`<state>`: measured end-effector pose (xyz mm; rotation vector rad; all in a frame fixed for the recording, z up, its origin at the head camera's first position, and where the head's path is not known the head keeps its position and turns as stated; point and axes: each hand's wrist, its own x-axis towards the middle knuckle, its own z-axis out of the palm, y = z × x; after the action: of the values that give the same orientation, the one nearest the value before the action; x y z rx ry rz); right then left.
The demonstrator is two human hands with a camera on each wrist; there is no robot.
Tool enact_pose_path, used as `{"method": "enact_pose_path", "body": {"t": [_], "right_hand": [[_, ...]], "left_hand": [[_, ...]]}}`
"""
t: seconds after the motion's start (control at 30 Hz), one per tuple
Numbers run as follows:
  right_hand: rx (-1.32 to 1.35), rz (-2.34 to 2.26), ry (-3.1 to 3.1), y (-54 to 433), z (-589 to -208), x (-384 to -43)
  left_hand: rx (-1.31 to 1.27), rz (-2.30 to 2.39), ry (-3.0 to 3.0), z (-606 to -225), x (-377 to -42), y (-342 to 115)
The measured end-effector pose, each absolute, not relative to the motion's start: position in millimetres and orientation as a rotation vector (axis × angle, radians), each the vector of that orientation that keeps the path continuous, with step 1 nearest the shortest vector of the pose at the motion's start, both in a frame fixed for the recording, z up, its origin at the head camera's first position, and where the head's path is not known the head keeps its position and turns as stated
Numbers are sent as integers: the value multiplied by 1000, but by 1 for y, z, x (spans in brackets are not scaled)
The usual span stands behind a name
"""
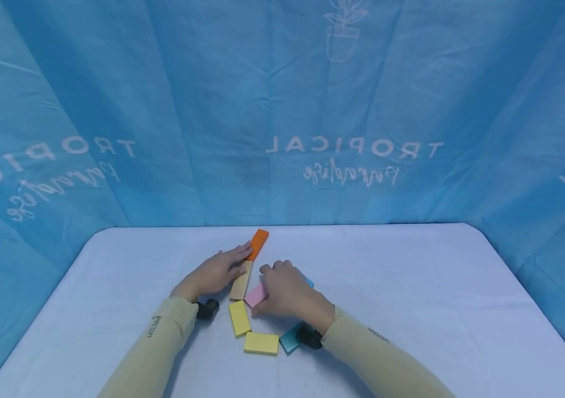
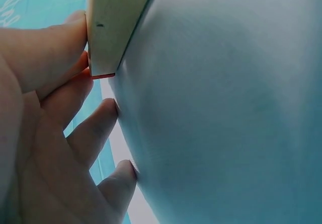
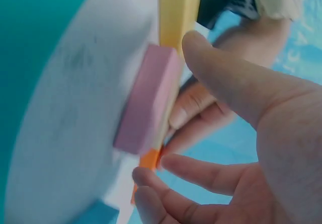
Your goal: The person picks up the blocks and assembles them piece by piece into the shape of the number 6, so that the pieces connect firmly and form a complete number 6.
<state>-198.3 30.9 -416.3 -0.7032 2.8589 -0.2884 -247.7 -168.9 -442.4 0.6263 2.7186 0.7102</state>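
My left hand (image 1: 215, 272) lies beside a bare wooden block (image 1: 240, 284) and an orange block (image 1: 259, 243) set end to end. Its straight fingertips reach the orange block, and the thumb rests at the wooden block's side; the left wrist view shows the thumb against a pale block (image 2: 113, 27). Over a pink block (image 1: 255, 296) hovers my right hand (image 1: 287, 290), covering part of it. In the right wrist view its thumb and loosely bent fingers stand apart, near the pink block (image 3: 146, 100) and a yellow block (image 3: 176, 17), with nothing between them.
Closer to me lie a yellow block (image 1: 240, 319), another yellow block (image 1: 261, 344) and a teal block (image 1: 289, 338), forming a curve. A blue block (image 1: 309, 282) peeks out behind the right hand. White cloth covers the table (image 1: 412, 287); a blue printed curtain (image 1: 213, 110) surrounds it.
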Motion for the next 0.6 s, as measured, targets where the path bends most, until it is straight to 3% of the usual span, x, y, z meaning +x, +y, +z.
{"method": "enact_pose_path", "body": {"t": [0.6], "right_hand": [[-474, -740, 2788, 88, -408, -203]], "left_hand": [[632, 721, 2708, -441, -248, -171]]}}
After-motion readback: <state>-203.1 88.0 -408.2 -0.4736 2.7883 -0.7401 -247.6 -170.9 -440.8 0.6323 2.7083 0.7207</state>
